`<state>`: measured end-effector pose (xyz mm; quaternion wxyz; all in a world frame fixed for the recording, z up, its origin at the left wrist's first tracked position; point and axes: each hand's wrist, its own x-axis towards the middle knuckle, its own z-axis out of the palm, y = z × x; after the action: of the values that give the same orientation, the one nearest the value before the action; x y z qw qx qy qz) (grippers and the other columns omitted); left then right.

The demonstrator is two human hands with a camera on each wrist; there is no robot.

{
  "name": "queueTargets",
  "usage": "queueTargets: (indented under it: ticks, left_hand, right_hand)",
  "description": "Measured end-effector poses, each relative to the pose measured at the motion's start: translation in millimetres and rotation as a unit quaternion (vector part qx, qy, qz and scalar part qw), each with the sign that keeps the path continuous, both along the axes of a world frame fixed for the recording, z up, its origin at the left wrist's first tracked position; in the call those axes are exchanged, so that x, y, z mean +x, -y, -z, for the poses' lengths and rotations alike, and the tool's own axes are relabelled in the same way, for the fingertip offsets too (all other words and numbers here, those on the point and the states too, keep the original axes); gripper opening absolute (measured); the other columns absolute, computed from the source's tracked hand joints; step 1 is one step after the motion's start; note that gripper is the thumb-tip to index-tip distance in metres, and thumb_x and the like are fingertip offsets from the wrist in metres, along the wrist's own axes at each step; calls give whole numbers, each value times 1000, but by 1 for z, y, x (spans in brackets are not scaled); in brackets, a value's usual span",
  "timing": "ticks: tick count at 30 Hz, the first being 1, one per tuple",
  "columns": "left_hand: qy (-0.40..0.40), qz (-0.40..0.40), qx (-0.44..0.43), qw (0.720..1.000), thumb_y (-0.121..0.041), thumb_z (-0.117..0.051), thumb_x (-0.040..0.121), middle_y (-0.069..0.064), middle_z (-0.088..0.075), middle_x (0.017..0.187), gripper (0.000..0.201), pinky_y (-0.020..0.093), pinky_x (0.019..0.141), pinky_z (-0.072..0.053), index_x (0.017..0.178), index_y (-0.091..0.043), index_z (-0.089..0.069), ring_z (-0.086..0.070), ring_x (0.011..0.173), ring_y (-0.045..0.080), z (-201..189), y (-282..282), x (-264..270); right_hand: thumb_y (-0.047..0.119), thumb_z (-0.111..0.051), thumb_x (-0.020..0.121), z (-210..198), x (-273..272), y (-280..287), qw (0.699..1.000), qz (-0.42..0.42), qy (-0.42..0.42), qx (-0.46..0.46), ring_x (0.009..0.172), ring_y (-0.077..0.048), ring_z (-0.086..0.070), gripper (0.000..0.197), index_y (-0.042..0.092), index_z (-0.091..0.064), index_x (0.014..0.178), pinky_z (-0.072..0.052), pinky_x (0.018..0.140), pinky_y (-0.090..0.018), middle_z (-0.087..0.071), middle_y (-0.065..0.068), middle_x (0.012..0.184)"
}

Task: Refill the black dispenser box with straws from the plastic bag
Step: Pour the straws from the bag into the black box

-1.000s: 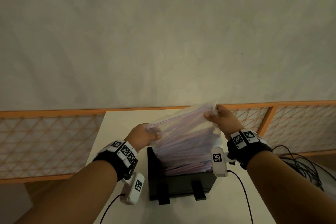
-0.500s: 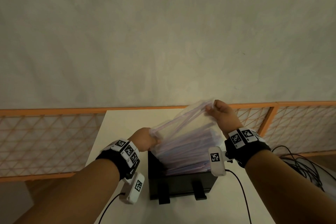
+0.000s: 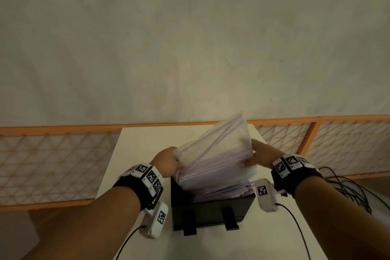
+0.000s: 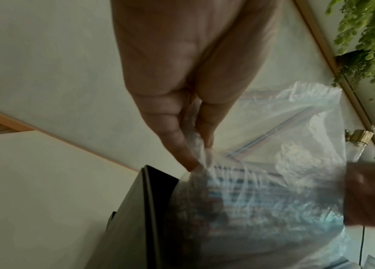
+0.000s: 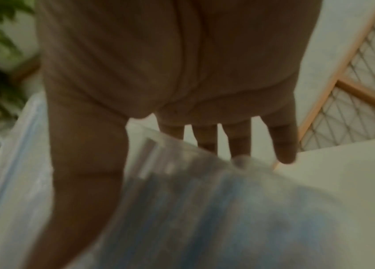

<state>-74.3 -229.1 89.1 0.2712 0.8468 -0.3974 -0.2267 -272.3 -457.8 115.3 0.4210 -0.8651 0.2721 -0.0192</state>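
The black dispenser box stands on the white table, open at the top. A clear plastic bag full of pale wrapped straws sits tilted in the opening, its lower end inside the box. My left hand pinches the bag's left corner between thumb and fingers, just above the box's edge. My right hand holds the bag's right side, thumb on the front and straight fingers behind the blurred bag. The bag's upper corner stands free.
The white table is narrow and backs onto a plain wall. An orange lattice railing runs on both sides. Black cables lie off the table's right edge. A green plant hangs off to the side.
My right hand has left the bag's top right corner and come down onto its right side. The left hand has sunk slightly toward the box, still pinching its corner.
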Motion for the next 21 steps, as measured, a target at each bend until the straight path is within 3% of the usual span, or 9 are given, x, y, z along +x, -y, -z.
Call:
queueTargets:
  ticks: [3, 5, 7, 9, 12, 15, 17, 19, 21]
  left_hand:
    - [-60, -54, -40, 996, -11, -60, 80, 2, -55, 72, 27, 28, 66, -51, 70, -34, -49, -61, 74, 24, -1, -1, 1]
    - [-98, -35, -67, 992, -13, -60, 68, 12, -62, 76, 15, 34, 70, -50, 80, -21, -64, -64, 76, 29, -3, -1, 0]
    - [-126, -9, -75, 989, -11, -59, 60, 16, -60, 72, 23, 37, 66, -47, 81, -4, -65, -62, 70, 32, -5, -2, -1]
    - [-134, -4, -62, 989, -7, -65, 58, 9, -57, 78, 27, 44, 67, -52, 85, -9, -61, -60, 74, 29, -4, -2, -3]
    - [-81, -9, -1, 997, -8, -75, 67, -2, -57, 84, 38, 36, 75, -56, 82, -33, -50, -62, 80, 20, -2, -1, -5]
    - [-60, 11, 3, 998, 2, -66, 79, 3, -61, 78, 18, 34, 74, -54, 94, -9, -65, -67, 83, 32, 2, 1, -6]
    - [-82, -8, -20, 996, 2, -63, 82, 12, -64, 79, 7, 40, 79, -57, 86, -3, -65, -68, 88, 39, 2, -1, -7]
    - [-101, -53, -44, 992, -2, -61, 86, 17, -64, 81, 8, 47, 81, -57, 79, -6, -61, -67, 81, 35, 1, -3, -6]
    - [-128, -92, -64, 985, -7, -58, 89, 14, -63, 77, 9, 43, 79, -57, 84, -3, -63, -65, 76, 31, 1, -4, -5]
  right_hand:
    - [13, -79, 73, 12, -9, -2, 997, 24, -52, -57, 104, -21, -55, 57, 13, -56, 125, -46, 75, -23, -60, -2, 108]
    - [15, -77, 77, 11, -10, -4, 997, 68, -16, -33, 99, -23, -56, 51, 13, -57, 123, -50, 64, -24, -60, -6, 107]
    - [18, -77, 77, 6, -8, -1, 993, 74, 6, -90, 98, -26, -60, 47, 12, -60, 121, -54, 70, -34, -64, -8, 107]
    - [20, -76, 78, 2, -6, 2, 989, 66, 15, -131, 98, -27, -62, 41, 13, -63, 115, -54, 79, -40, -67, -8, 107]
    - [14, -73, 78, -2, -3, 3, 986, 73, 24, -146, 89, -28, -64, 21, 18, -63, 95, -49, 68, -28, -68, -6, 96]
    - [16, -72, 79, -7, -1, -3, 983, 78, 27, -166, 78, -20, -57, 27, 30, -51, 71, -36, 56, -19, -60, 5, 77]
    - [26, -74, 79, -8, -1, -7, 988, 73, 41, -128, 75, -14, -56, 25, 34, -52, 71, -37, 58, -18, -59, 12, 77]
    - [35, -74, 78, -9, -3, -9, 991, 69, 48, -107, 78, -10, -59, 18, 36, -57, 75, -41, 62, -20, -63, 11, 82]
    - [37, -74, 78, -6, -4, -6, 991, 78, 53, -100, 86, -18, -63, 12, 29, -65, 80, -45, 71, -27, -68, 4, 85]
